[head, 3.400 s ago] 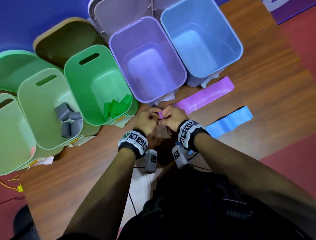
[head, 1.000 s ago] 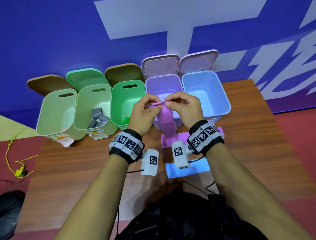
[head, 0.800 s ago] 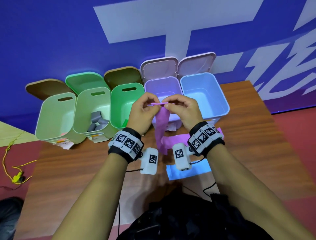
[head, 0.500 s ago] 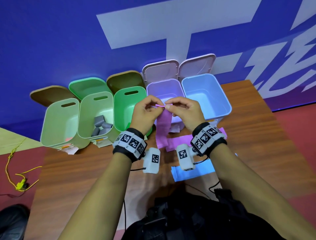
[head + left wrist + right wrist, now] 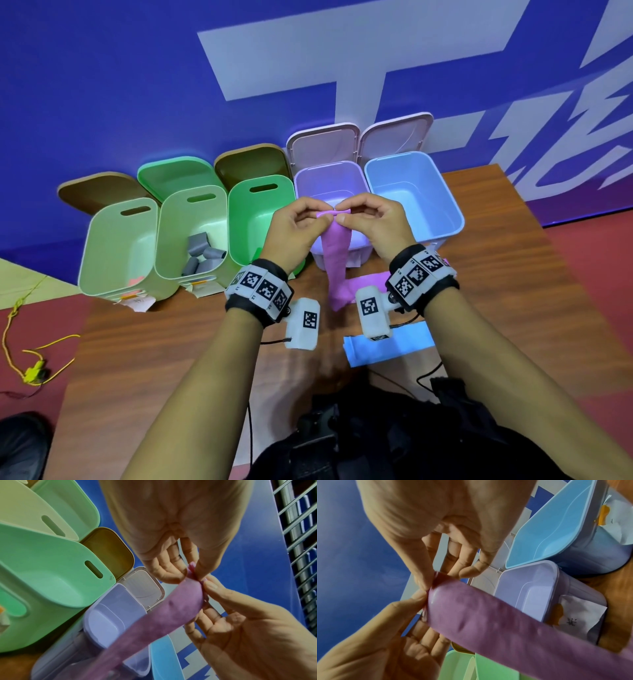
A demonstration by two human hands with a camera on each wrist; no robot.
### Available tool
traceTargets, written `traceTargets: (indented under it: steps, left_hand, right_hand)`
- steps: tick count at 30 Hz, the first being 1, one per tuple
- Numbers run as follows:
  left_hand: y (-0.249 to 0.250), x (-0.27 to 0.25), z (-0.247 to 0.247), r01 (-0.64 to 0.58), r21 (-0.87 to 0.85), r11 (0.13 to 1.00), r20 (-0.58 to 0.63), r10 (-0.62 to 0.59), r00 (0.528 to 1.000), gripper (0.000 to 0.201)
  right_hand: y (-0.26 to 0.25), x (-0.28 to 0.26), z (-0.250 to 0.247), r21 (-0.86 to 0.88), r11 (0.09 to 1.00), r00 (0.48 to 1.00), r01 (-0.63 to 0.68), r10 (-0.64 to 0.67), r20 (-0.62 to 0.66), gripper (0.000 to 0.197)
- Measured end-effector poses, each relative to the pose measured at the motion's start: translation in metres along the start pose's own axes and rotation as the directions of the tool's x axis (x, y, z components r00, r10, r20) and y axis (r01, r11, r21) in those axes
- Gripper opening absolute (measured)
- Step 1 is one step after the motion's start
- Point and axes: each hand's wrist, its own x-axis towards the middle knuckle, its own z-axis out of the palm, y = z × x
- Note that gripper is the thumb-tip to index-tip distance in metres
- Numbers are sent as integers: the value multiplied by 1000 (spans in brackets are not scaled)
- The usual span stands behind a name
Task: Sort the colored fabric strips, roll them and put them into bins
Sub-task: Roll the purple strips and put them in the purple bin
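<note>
A purple fabric strip (image 5: 337, 263) hangs from both my hands, its top edge curled into a small roll and its tail reaching the table. My left hand (image 5: 301, 222) and right hand (image 5: 363, 219) pinch that rolled end between thumbs and fingertips, held above the purple bin (image 5: 301, 178). The wrist views show the purple fabric strip (image 5: 154, 622) (image 5: 488, 609) close up, with my left hand (image 5: 187, 569) and my right hand (image 5: 433, 580) on its rolled end. A blue strip (image 5: 387, 346) lies flat on the table under my right wrist.
Five open bins stand in a row along the blue wall: two pale green (image 5: 102, 222) (image 5: 164, 219), one with grey rolls (image 5: 202, 253), a brighter green (image 5: 236, 212), the purple, and a blue bin (image 5: 448, 205). The wooden table (image 5: 154, 342) ends near the red floor.
Both hands lifted the purple strip from the table up to bin height. Over the last second they keep pinching its top end, and the hanging tail has swung slightly.
</note>
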Motion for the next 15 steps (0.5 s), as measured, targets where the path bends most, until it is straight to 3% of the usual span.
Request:
traceTargets:
  steps: [9,15]
  left_hand:
    - [-5,-3,-3,-48,28,998,-31,48,998,22]
    - [-7,-3,-3,-70,42,997,-23,71,997,23]
  right_hand:
    - [9,-1,3,38,996,997,-76,75,14,18]
    - [12,-2,7,-4,999,999,-43,43,12,6]
